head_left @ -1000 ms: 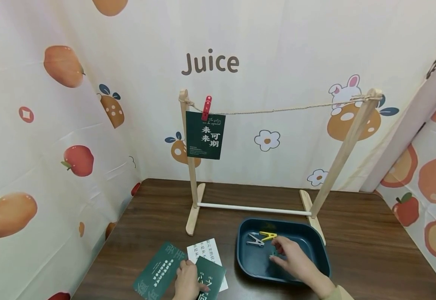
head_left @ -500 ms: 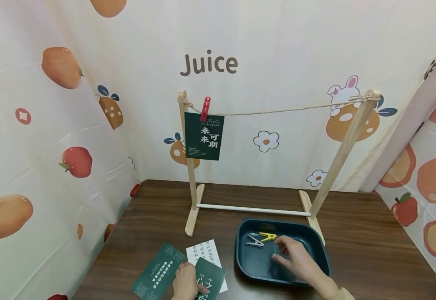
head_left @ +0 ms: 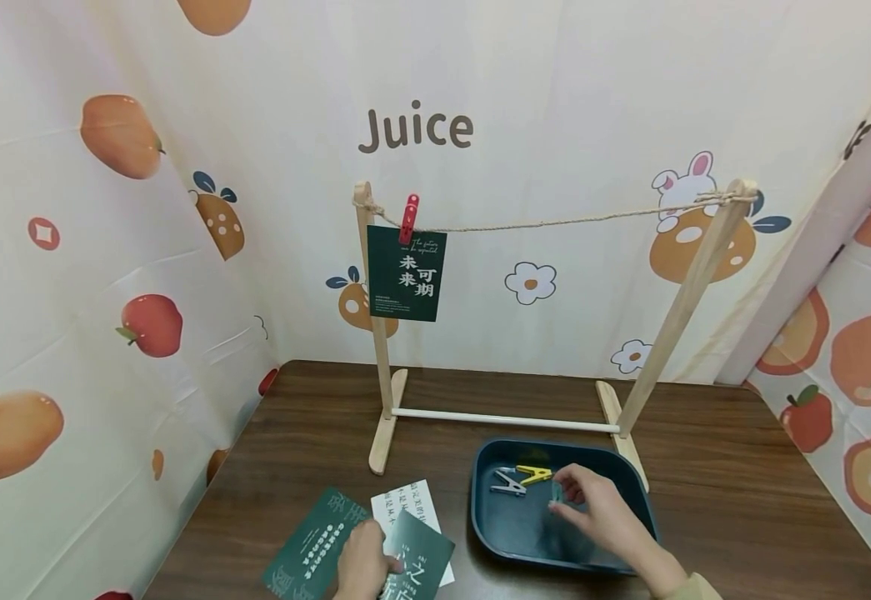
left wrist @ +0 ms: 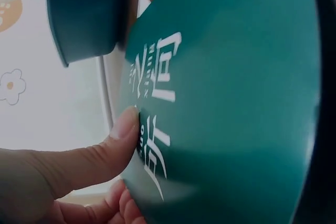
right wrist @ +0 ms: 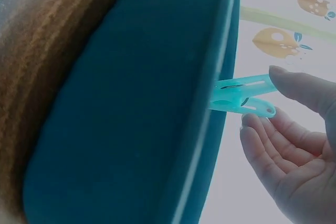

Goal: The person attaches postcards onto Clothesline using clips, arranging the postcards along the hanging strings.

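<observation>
My left hand (head_left: 362, 560) pinches a dark green card (left wrist: 226, 98) with white lettering, thumb on its printed face and fingers behind. Under and beside it lie a white card (head_left: 407, 500) with black writing and another green card (head_left: 318, 533). Over the dark blue tray (head_left: 510, 527), my right hand (head_left: 602, 510) holds a teal clothespin (right wrist: 244, 97) by its handle ends, between thumb and fingers. A grey clothespin (head_left: 508, 483) and a yellow clothespin (head_left: 535, 475) lie in the tray.
Behind the tray stands a wooden frame (head_left: 686, 325) with a twine line (head_left: 525, 226) strung across its posts. From the line's left end hangs a green card (head_left: 405, 283), clipped by a red clothespin (head_left: 408, 219). A white bar (head_left: 506, 421) joins the feet.
My left hand has raised and tilted the green card a little off the white one. The right hand has shifted slightly right with the teal clothespin, which now shows more clearly.
</observation>
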Action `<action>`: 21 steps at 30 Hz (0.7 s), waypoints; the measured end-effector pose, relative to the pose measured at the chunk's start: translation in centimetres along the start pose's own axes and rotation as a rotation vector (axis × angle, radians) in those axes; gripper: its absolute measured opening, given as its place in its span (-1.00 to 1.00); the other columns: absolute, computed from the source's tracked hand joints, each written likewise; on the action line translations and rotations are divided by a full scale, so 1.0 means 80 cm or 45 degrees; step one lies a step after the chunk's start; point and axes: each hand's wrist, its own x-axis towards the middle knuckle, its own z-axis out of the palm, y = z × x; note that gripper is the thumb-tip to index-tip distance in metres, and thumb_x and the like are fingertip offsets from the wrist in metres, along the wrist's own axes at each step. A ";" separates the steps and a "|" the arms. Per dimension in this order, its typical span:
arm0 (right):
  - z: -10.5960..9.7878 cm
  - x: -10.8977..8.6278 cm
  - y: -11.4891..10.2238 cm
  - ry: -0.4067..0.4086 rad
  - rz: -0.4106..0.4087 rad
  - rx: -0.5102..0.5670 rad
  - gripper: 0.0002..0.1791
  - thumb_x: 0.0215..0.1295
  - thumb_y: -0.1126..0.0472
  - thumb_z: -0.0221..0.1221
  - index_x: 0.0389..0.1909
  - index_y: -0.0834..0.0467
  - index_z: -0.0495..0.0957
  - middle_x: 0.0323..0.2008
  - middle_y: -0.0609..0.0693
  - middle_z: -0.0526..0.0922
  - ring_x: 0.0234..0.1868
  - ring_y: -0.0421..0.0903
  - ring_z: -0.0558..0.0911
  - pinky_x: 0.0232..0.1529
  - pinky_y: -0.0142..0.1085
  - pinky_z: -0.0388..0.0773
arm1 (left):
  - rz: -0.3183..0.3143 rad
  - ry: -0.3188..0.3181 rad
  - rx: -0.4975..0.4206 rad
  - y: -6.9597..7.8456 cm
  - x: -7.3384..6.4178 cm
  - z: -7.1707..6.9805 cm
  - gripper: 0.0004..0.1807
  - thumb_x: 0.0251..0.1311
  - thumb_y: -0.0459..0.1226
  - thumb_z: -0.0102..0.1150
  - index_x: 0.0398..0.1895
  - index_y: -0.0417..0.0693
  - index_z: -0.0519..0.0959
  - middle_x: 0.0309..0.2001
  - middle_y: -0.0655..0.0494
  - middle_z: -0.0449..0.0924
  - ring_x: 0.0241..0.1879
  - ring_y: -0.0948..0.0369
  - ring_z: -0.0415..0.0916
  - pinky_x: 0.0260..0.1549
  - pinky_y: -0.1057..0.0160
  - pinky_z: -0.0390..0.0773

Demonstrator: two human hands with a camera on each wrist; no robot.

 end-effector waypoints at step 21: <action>-0.038 0.011 -0.018 0.107 -0.107 0.047 -0.73 0.00 0.23 0.28 -0.28 0.16 0.44 -0.44 -0.09 0.48 -0.48 -0.34 0.46 -0.48 -0.42 0.48 | 0.026 -0.125 -0.383 0.004 0.006 -0.048 -0.72 -0.46 -0.38 0.48 -0.69 -0.19 0.51 -0.72 0.14 0.48 -0.68 0.30 0.38 -0.63 0.27 0.41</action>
